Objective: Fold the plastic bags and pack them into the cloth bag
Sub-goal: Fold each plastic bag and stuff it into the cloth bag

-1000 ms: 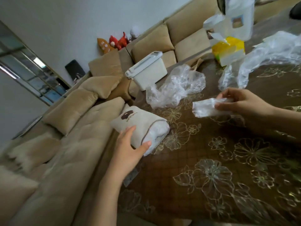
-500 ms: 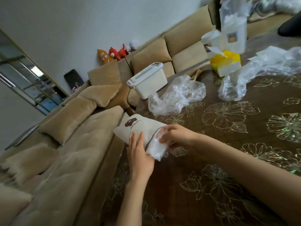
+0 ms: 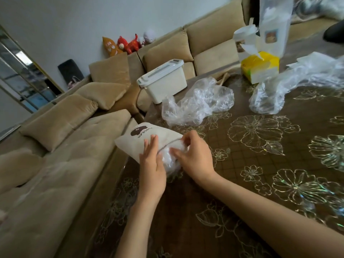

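So the right hand (image 3: 193,157) is curling its fingers around a folded clear plastic bag (image 3: 170,161) and stuffing it into the open mouth of the off-white cloth bag (image 3: 135,144), the one with brown piping and a dark printed logo. The plastic is sitting half in, half out, bulging past the trim. The left hand (image 3: 152,164) is lying flat on top of the cloth bag with straight fingers, pressing it down and not gripping anything. The cloth bag itself is lying on its side at the near-left corner of the brown tablecloth with gold flowers (image 3: 260,146), poking a little over the edge toward the beige sofa (image 3: 65,146).

Progress-wise, I'd say this is somewhere in the middle. The cloth bag is looking pretty plump, so my guess is some plastic is already in there, though I can't actually see inside. As for what's left, a crumpled clear plastic bag (image 3: 199,101) is sitting unfolded just beyond the cloth bag, and a long clear plastic bag (image 3: 297,81) is sprawling further right, well apart from both hands. Both are waiting to be folded and packed. Behind those, a white lidded plastic bin (image 3: 163,81) and a yellow cardboard box (image 3: 260,66) are sitting at the far side, out of the action.
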